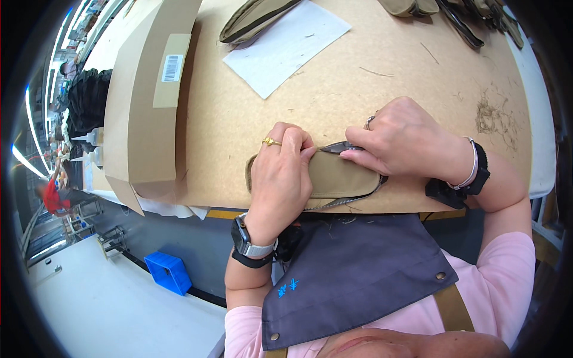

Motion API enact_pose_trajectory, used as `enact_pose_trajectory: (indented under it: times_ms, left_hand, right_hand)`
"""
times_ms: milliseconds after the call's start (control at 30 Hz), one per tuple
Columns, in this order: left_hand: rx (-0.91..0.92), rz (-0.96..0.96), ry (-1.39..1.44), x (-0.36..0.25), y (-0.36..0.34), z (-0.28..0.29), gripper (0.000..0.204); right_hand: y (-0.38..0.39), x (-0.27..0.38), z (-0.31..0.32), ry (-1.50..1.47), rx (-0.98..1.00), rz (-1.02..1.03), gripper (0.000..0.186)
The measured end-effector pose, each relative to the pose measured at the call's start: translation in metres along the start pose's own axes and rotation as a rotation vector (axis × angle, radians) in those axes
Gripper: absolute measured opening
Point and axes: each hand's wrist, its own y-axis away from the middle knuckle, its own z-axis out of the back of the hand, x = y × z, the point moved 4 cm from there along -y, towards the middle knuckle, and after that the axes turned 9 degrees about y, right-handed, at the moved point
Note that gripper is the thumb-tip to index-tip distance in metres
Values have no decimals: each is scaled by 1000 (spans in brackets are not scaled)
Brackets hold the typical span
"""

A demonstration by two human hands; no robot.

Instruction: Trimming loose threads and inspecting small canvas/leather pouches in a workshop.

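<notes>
A khaki fabric pouch [341, 178] with a dark zipper along its near edge lies at the front of the work table. My left hand [282, 167] is closed on the pouch's left part, thumb and forefinger pinching its upper edge. In my right hand [399, 142] is a pair of small thread snips [340, 147], gripped between thumb and fingers. Their dark blades point left and meet the pouch's upper edge beside my left fingertips. Whether a thread sits between the blades is too small to tell.
An open cardboard box [143, 128] stands left. Beyond my hands are a white sheet [292, 48], another khaki pouch [253, 21] and strapped khaki pieces [412, 7]. Thread scraps [498, 119] lie right. A blue bin [168, 272] sits lower left; a person in red [52, 198] is farther off.
</notes>
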Motion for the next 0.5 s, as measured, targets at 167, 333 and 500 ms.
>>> enact_pose_trajectory:
  times_ms: [167, 333, 500]
  left_hand:
    - [0, 3, 12, 2, 0, 0, 10]
    - [-8, 2, 9, 1, 1, -1, 10]
    - [2, 6, 10, 0, 0, -1, 10]
  right_hand:
    - [-1, -1, -1, -4, 19, -2, 37]
    - [0, 0, -2, -15, 3, 1, 39]
    - [-1, 0, -2, -7, -2, 1, 39]
